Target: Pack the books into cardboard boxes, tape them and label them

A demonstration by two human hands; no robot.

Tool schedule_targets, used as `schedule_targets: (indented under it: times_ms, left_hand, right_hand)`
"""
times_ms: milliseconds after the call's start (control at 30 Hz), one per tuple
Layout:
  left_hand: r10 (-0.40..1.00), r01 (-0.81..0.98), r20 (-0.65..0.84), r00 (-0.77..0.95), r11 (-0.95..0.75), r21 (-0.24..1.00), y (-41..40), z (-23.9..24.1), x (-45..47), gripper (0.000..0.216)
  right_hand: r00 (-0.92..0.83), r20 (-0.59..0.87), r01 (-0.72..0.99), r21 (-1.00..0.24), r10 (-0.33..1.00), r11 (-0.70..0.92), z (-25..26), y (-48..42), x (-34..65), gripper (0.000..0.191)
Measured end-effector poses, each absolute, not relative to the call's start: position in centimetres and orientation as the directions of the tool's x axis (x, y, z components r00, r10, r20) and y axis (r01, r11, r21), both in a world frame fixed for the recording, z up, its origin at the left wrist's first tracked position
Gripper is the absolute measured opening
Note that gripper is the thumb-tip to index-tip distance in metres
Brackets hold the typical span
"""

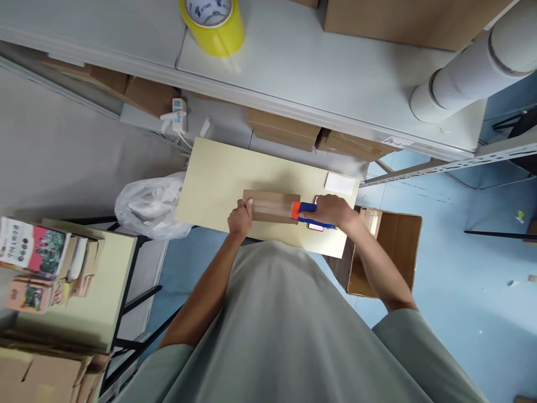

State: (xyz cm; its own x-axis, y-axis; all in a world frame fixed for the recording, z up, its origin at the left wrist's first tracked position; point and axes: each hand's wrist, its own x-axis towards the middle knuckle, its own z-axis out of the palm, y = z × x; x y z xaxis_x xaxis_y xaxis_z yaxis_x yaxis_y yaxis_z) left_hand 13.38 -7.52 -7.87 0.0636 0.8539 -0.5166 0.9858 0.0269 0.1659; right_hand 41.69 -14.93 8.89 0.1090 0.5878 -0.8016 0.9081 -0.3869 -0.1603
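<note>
A small brown cardboard box (271, 207) lies on the pale yellow tabletop (218, 168), with a shiny strip along its upper face. My left hand (240, 216) is closed on the box's left end, the thumb on top. In my right hand (333, 211) is a blue tape dispenser (308, 207) with an orange front end, which rests at the box's right end. A phone (316, 227) with a lit screen lies partly hidden beneath the dispenser and my right hand. Behind them sits a white slip of paper (339, 183).
Above the table runs a grey shelf (293, 67) bearing a yellow tape roll (222, 33) and white rolls (465, 78). An open carton (398, 252) stands on the right. To the left are a white plastic bag (153, 207) and a side table (113, 268) with books (37, 246).
</note>
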Motion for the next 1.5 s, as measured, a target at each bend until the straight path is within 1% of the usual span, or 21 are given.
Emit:
schedule_targets:
  times_ms: [67, 167, 333, 400, 500, 600, 767, 800, 900, 1033, 1100, 1167, 1233, 1300, 1367, 1433, 1500]
  left_hand:
    - [0.85, 0.988, -0.523, 0.059, 0.027, 0.155, -7.5, -7.6, 13.6, 0.067]
    - [0.855, 0.993, -0.514, 0.06, 0.0, 0.116, -7.5, -7.4, 14.0, 0.063]
    - [0.865, 0.995, -0.496, 0.069, -0.027, 0.092, -7.5, -7.5, 14.0, 0.058]
    - [0.873, 0.995, -0.482, 0.073, -0.029, 0.097, -7.5, -7.7, 13.8, 0.059]
    - [0.88, 0.993, -0.469, 0.078, -0.029, 0.111, -7.4, -8.0, 13.6, 0.061]
    - [0.878, 0.991, -0.472, 0.082, -0.023, 0.129, -7.4, -8.2, 13.5, 0.061]
    - [0.892, 0.975, -0.441, 0.104, -0.005, 0.221, -7.2, -8.6, 13.0, 0.054]
    - [0.896, 0.97, -0.43, 0.114, -0.008, 0.241, -7.1, -8.7, 12.8, 0.053]
    - [0.899, 0.966, -0.421, 0.123, -0.012, 0.257, -6.9, -8.9, 12.4, 0.054]
    - [0.887, 0.969, -0.437, 0.151, -0.044, 0.244, -6.6, -8.9, 12.1, 0.057]
    - [0.881, 0.954, -0.42, 0.218, -0.101, 0.282, -6.3, -8.8, 12.0, 0.054]
    - [0.874, 0.929, -0.392, 0.289, -0.157, 0.336, -6.0, -8.7, 12.0, 0.049]
    - [0.872, 0.914, -0.383, 0.306, -0.157, 0.373, -5.6, -8.4, 11.9, 0.046]
    - [0.874, 0.912, -0.397, 0.28, -0.113, 0.393, -5.2, -8.0, 11.7, 0.047]
    - [0.867, 0.911, -0.42, 0.267, -0.085, 0.404, -4.7, -7.5, 11.3, 0.052]
    - [0.849, 0.906, -0.446, 0.283, -0.085, 0.415, -4.2, -7.1, 11.0, 0.058]
    - [0.829, 0.9, -0.469, 0.305, -0.089, 0.428, -3.6, -6.8, 10.7, 0.061]
  right_hand:
    - [0.153, -0.827, 0.887, -0.126, 0.541, -0.444, 9.5, -16.4, 44.6, 0.066]
    - [0.149, -0.856, 0.865, -0.13, 0.494, -0.485, 9.2, -17.6, 47.0, 0.067]
    - [0.225, -0.81, 0.905, -0.031, 0.542, -0.423, 5.9, -17.1, 46.2, 0.06]
    - [0.243, -0.804, 0.905, -0.013, 0.543, -0.424, 4.3, -16.8, 45.4, 0.058]
    - [0.256, -0.792, 0.903, -0.009, 0.555, -0.43, 2.3, -16.6, 44.1, 0.057]
    - [0.263, -0.758, 0.905, -0.021, 0.597, -0.425, 1.1, -16.6, 42.4, 0.052]
    - [0.313, -0.684, 0.897, -0.014, 0.659, -0.441, -0.5, -16.6, 38.2, 0.025]
    - [0.325, -0.667, 0.893, -0.017, 0.67, -0.45, -0.9, -16.7, 37.3, 0.022]
    - [0.37, -0.646, 0.858, -0.039, 0.668, -0.512, -2.2, -17.1, 35.6, 0.026]
    - [0.477, -0.658, 0.739, -0.059, 0.583, -0.671, -3.2, -18.6, 35.8, 0.026]
    - [0.561, -0.651, 0.637, -0.055, 0.511, -0.769, -3.2, -19.7, 36.4, 0.036]
    - [0.641, -0.628, 0.513, -0.078, 0.441, -0.855, -2.9, -20.6, 36.8, 0.049]
    - [0.703, -0.593, 0.383, -0.149, 0.392, -0.912, -2.5, -21.2, 36.6, 0.056]
    - [0.733, -0.563, 0.293, -0.248, 0.383, -0.924, -2.2, -21.2, 35.9, 0.057]
    - [0.735, -0.552, 0.252, -0.317, 0.394, -0.914, -2.1, -20.5, 34.8, 0.054]
    - [0.737, -0.558, 0.222, -0.335, 0.382, -0.916, -2.0, -19.6, 33.7, 0.052]
    - [0.757, -0.551, 0.196, -0.322, 0.352, -0.926, -2.1, -18.8, 32.6, 0.052]
